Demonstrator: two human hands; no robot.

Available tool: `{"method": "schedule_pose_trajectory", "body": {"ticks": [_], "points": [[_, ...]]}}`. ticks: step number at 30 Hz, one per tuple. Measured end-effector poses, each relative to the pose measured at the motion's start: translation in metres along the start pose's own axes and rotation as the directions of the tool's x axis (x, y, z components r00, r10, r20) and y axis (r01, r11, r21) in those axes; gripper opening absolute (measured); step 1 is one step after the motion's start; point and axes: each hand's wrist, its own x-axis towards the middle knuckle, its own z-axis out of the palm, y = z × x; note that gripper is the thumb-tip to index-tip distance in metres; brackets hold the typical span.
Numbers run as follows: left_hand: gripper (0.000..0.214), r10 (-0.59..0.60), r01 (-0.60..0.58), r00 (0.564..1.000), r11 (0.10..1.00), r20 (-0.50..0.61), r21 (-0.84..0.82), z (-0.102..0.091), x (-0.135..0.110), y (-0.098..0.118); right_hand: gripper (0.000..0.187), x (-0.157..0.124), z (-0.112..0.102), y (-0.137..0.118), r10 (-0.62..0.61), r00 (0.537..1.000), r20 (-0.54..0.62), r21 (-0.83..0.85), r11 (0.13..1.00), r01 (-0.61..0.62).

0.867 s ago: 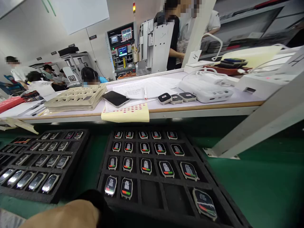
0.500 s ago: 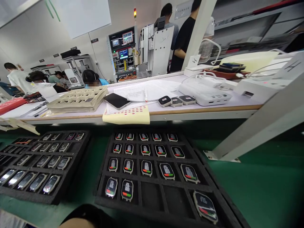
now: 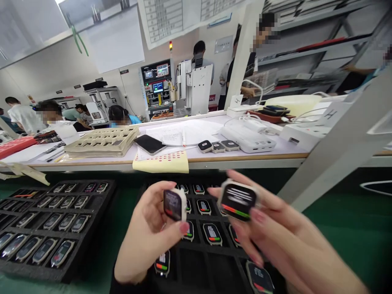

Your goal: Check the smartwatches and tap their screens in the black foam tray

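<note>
My left hand [image 3: 147, 232] pinches a smartwatch [image 3: 174, 205] between thumb and fingers, its dark screen tilted to the right. In my right hand [image 3: 272, 224] is another smartwatch [image 3: 238, 200], its lit screen showing white lines of text above a red and green bar. Both watches, without straps, are held up over a black foam tray [image 3: 196, 265]. Several more watches sit in its compartments, among them one watch [image 3: 212, 234] between my hands and one [image 3: 259, 277] below my right hand. My hands hide part of the tray.
A second black foam tray [image 3: 65, 273] with several watches lies at the left on the green surface. Behind, a shelf [image 3: 214, 161] carries a phone [image 3: 149, 144], papers, a beige tray [image 3: 102, 141], small watches and a white charger box [image 3: 248, 136]. A slanted metal post [image 3: 327, 163] stands at the right.
Both hands have come into view above the tray, each holding a smartwatch. The camera view has shifted slightly, and people in the background have moved.
</note>
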Motion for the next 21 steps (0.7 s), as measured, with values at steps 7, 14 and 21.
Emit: {"method": "schedule_pose_trajectory", "body": {"ticks": [7, 14, 21], "points": [[0.038, 0.02, -0.016, 0.998, 0.997, -0.057, 0.08, 0.01, 0.025, -0.016, 0.06, 0.025, 0.018, 0.003, -0.03, 0.987, 0.157, 0.011, 1.0, 0.028], [0.04, -0.008, 0.005, 1.0, 0.991, 0.021, 0.135, 0.014, 0.019, -0.017, 0.063, 0.026, 0.022, 0.0, -0.003, 0.994, 0.107, -0.025, 1.0, 0.006], [0.036, -0.044, 0.036, 0.998, 0.981, 0.034, 0.191, 0.021, 0.015, -0.018, 0.058, 0.027, 0.019, 0.003, -0.011, 0.999, 0.045, -0.1, 0.995, 0.015]]}}
